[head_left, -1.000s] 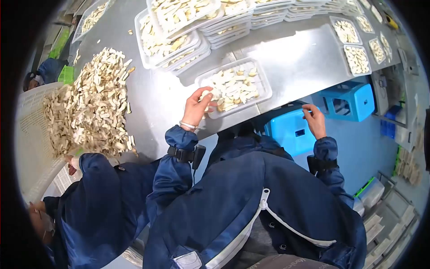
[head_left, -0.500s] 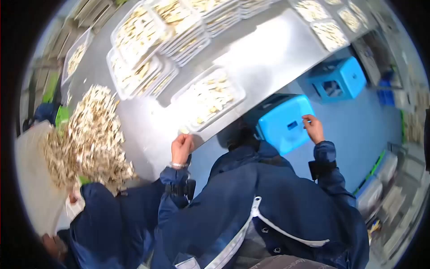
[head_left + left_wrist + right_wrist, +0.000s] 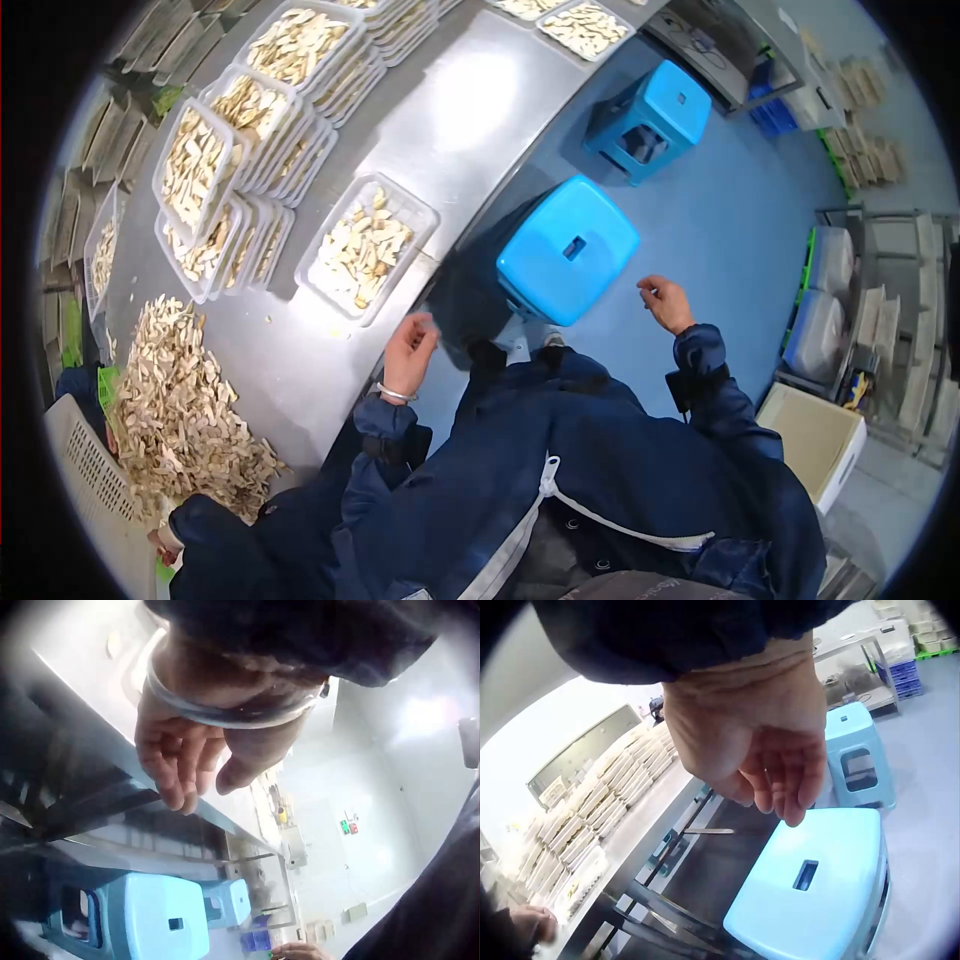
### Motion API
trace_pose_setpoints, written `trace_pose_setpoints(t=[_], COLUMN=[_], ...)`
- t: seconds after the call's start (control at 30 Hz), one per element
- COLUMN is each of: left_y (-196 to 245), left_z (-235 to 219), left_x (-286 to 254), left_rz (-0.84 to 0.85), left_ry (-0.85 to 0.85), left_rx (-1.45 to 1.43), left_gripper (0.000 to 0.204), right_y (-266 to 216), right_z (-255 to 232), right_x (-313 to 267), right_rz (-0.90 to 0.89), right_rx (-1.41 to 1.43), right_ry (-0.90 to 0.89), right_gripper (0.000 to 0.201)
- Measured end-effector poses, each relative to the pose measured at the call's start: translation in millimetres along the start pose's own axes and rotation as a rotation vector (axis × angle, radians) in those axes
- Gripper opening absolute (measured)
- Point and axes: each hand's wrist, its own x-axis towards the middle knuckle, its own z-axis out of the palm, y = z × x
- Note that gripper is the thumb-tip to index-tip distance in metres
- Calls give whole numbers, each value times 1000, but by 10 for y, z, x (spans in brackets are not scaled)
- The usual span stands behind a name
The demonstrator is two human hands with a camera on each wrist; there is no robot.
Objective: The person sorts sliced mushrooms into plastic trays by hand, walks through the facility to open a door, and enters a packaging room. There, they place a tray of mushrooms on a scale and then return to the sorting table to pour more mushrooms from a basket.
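My left hand (image 3: 408, 355) hangs at the table's front edge, fingers loosely bent and nothing in them; the left wrist view shows them empty, below a pale bracelet (image 3: 225, 716). Just beyond it on the metal table stands a clear plastic tray (image 3: 424, 222) holding pale sliced pieces (image 3: 365, 245) that look like dried mushroom. Over the floor to the right, my right hand (image 3: 668, 303) hangs free, its fingers relaxed and holding nothing. Nearest to it is a blue plastic stool (image 3: 567, 250), whose top lies under the fingertips in the right wrist view.
A big heap of slices (image 3: 190, 400) lies on the table at the left, beside a white perforated basket (image 3: 90, 465). Stacked filled trays (image 3: 250, 150) line the back. Another person's sleeve (image 3: 215, 540) is close at my left. A second blue stool (image 3: 675, 100) and a cardboard box (image 3: 815, 430) stand rightward.
My left hand has drawn back from the tray to the table's edge and let go of the slices it held. The head view has turned rightward; the right hand still hangs free.
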Motion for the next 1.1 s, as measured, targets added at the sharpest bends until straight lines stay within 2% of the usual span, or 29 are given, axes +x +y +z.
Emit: trace_pose_setpoints(t=[0.03, 0.13, 0.2, 0.23, 0.33, 0.4, 0.47, 0.5, 0.53, 0.57, 0.67, 0.8, 0.9, 0.93, 0.97, 1.03, 1.1], left_y=[50, 221, 382, 394, 376, 339, 337, 157, 1, 33, 98, 154, 176, 160, 115, 75, 59], left_z=[53, 420, 619, 752, 1111, 1332, 1500, 1510, 1546, 1675, 1840, 1799, 1823, 1835, 1786, 1817, 1841], left_x=[65, 286, 523, 661, 1074, 1339, 1568, 1722, 1824, 1822, 1863, 1950, 1968, 2004, 2015, 1991, 1970], left_rz=[37, 247, 375, 489, 635, 653, 550, 498, 447, 330, 168, 47, -6, 6, 12, -2, -9], left_ry=[-37, 11, 23, 68, 167, 256, 356, 410, 450, 504, 573, 549, 561, 571, 580, 605, 619], left_rx=[54, 91, 427, 483, 631, 762, 932, 986, 1044, 1152, 1270, 1283, 1287, 1279, 1270, 1240, 1228], left_gripper=[39, 49, 59, 63, 64, 66, 68, 70, 72, 76, 80, 83, 86, 86, 86, 85, 84], right_y=[14, 206, 401, 519, 1059, 1434, 1969, 2239, 2435, 2560, 3100, 3319, 3281, 3182, 3025, 2381, 2029], right_z=[-77, -284, -427, -521, -802, -1035, -1197, -1321, -1505, -1715, -2208, -2684, -2644, -2634, -2620, -2802, -2967], right_x=[-45, -208, -281, -346, -438, -393, -213, -156, -144, -165, -170, 103, 740, 984, 1221, 1533, 1872], right_rz=[10, 47, 102, 131, 167, 183, 128, 88, 108, 134, 197, 279, 137, 38, -61, -126, -202], right_rx=[-5, -8, 40, 61, 58, 69, 93, 78, 94, 112, 169, 163, 242, 216, 188, 164, 106], right_ry=[1, 1, 19, 25, -20, -44, -28, -15, 0, 16, 86, 123, 173, 168, 157, 52, 33], right_gripper=[21, 22, 21, 21, 22, 23, 22, 22, 22, 22, 22, 21, 23, 23, 24, 25, 26])
